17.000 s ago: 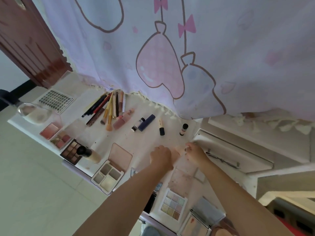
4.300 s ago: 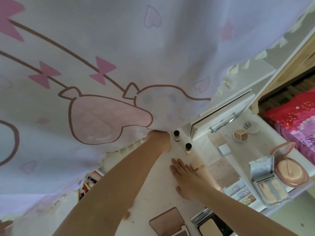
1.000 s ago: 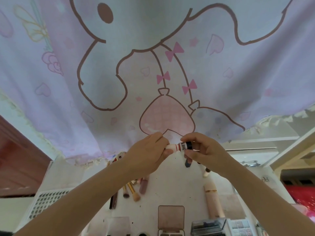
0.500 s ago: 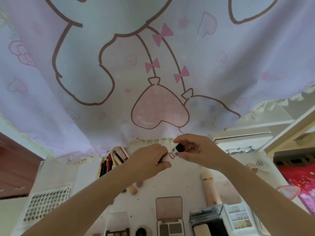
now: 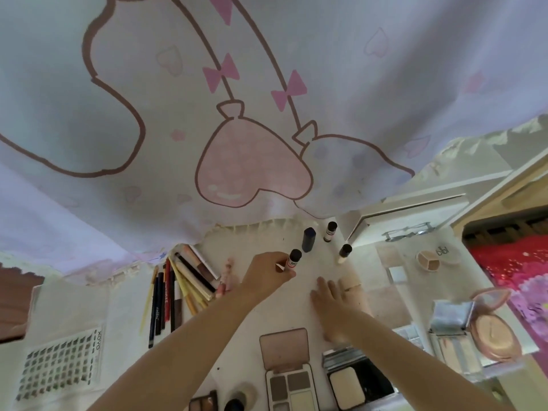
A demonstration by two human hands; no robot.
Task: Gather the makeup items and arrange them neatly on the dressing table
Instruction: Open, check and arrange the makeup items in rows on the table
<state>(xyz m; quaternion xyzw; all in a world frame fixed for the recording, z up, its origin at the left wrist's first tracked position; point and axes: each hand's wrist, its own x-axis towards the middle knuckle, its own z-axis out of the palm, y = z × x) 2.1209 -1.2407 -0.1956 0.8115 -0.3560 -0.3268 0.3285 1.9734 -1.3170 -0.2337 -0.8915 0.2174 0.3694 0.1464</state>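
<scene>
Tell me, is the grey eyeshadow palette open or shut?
Open: the grey eyeshadow palette shows its pans, pinkish lid flipped back.

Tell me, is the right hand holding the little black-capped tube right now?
No, the black-capped tube sits in the grip of the left hand, while the right hand lies flat and open on the dressing table.

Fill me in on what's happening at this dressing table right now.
A person is tidying makeup on the white dressing table. The left hand grips a small black-capped tube, setting it near the dark blue tube and two other small capped bottles at the back. The right hand rests open and flat on the tabletop. Pencils and brushes lie grouped to the left; open palettes sit along the near edge.
</scene>
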